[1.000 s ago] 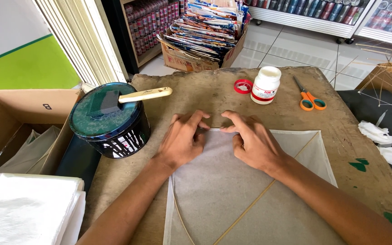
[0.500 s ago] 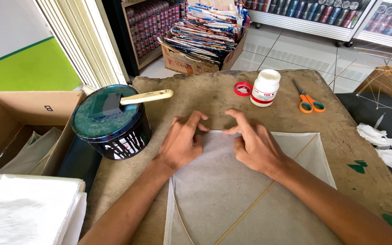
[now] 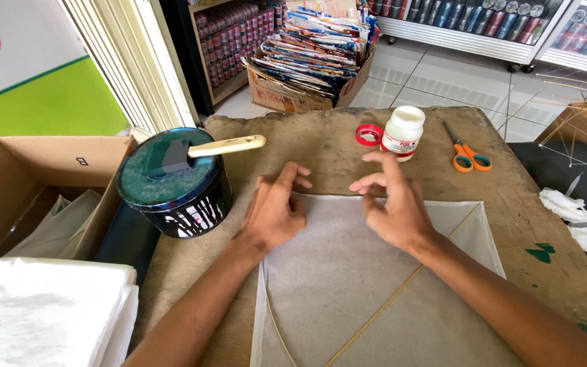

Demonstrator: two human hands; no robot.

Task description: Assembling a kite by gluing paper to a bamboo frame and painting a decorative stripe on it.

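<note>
- Both hands have come off the fold since the earlier frames: then they lay flat and close together on the top edge of the paper; now the right hand [image 3: 394,207] is lifted, fingers loosely spread and curled, holding nothing, and the left hand [image 3: 274,211] rests with its heel on the paper's upper left corner, fingers half bent, pinching nothing.
- Desk [image 3: 321,146]: a worn brown top filling the middle of the frame, with bare space above the paper.
- Paper [image 3: 348,285]: a thin white sheet at lower centre, its top edge just under both hands, with slim sticks [image 3: 402,289] crossing beneath it.
- Tin [image 3: 174,180]: a dark round can at centre left, just beside the left hand, with a pale-handled brush [image 3: 222,145] lying across its lid.
- Glue bottle [image 3: 402,132]: white, upright at upper centre; its red cap [image 3: 369,134] lies just beside it.
- Scissors [image 3: 467,151]: orange-handled, right of the bottle, well apart from the paper.
- Doing the fold well, as I judge it: hold the sheet down with the left heel so it cannot slide, then run the right fingertips along the top edge from the middle outward, pressing the turned strip flat and straight.
- Thin paper tears and wrinkles easily, so light, even pressure looks wiser than hard rubbing.
</note>
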